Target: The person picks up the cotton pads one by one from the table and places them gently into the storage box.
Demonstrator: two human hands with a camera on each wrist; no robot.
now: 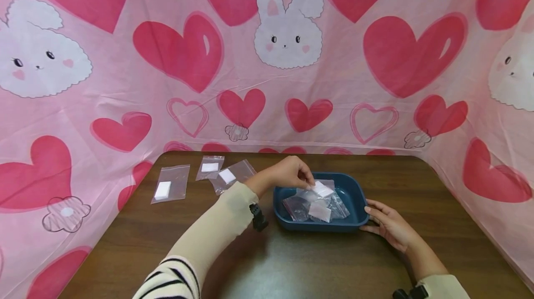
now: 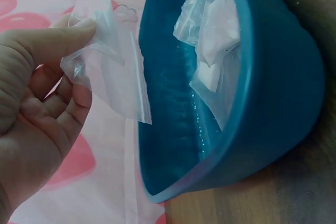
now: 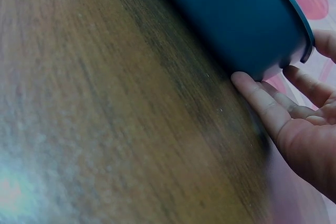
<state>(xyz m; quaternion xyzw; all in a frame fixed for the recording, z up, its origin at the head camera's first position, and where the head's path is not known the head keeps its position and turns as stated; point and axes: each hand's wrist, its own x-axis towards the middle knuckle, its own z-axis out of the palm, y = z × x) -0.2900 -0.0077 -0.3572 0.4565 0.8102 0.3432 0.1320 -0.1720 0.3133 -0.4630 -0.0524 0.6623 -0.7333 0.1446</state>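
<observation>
In the left wrist view, my left hand (image 2: 47,82) pinches a clear zip bag (image 2: 118,85) between thumb and fingers beside a blue basin (image 2: 283,93). The head view has this left hand (image 1: 289,172) over the basin (image 1: 298,225), with a white piece (image 1: 323,189) just below its fingertips. Several clear bags (image 1: 296,208) with white contents lie heaped inside the basin. At the basin's right end, my right hand (image 1: 390,225) rests its extended fingers and thumb against the outer wall. The right wrist view shows these fingers (image 3: 268,108) touching the basin's side.
Left of the basin on the wooden table (image 1: 308,266) lie three more zip bags, each with a white piece: one at the far left (image 1: 177,183), one at the back (image 1: 210,174), one near the left forearm (image 1: 242,169). A pink heart-print cloth (image 1: 246,72) surrounds the table.
</observation>
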